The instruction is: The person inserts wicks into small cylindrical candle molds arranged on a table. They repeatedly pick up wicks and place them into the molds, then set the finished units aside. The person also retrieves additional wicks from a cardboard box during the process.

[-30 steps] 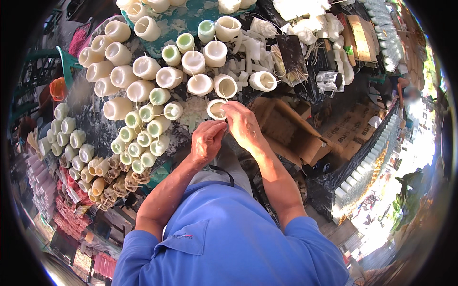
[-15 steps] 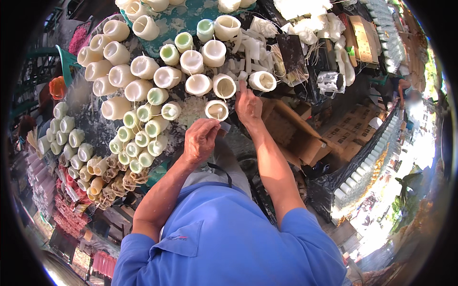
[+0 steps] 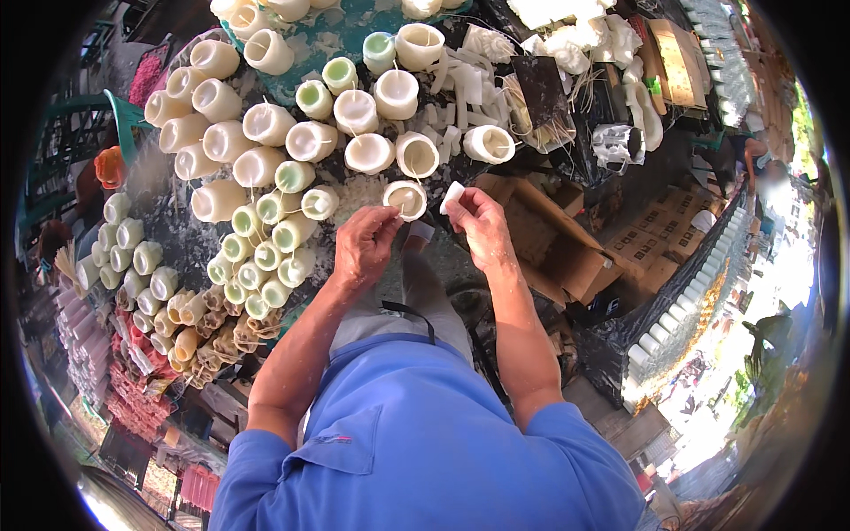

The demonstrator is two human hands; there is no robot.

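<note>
A cream, hollow cup-shaped wax candle [image 3: 419, 211] stands at the table's near edge, its pale wick hanging over the near side of the rim. My left hand [image 3: 365, 246] is pinched closed at that rim, where the wick runs to the fingertips. To the right of this candle, my right hand [image 3: 485, 232] grips a small white wax piece [image 3: 452, 196] between thumb and fingers, raised apart from the candle. Just beyond are more hollow candles, including one cream candle [image 3: 417, 156] and another on its right [image 3: 489, 144].
Many cream and pale green candles [image 3: 292, 234] crowd the table to the left. White wax sticks [image 3: 465, 84] are heaped behind. An open cardboard box [image 3: 553, 243] sits low on the right. Brownish candles [image 3: 208, 327] lie lower left. Rows of white candles [image 3: 673, 319] line the far right.
My right hand has drawn back toward me from the wax sticks, bringing a white wax piece with it. My left hand has moved slightly and stays at the candle's rim.
</note>
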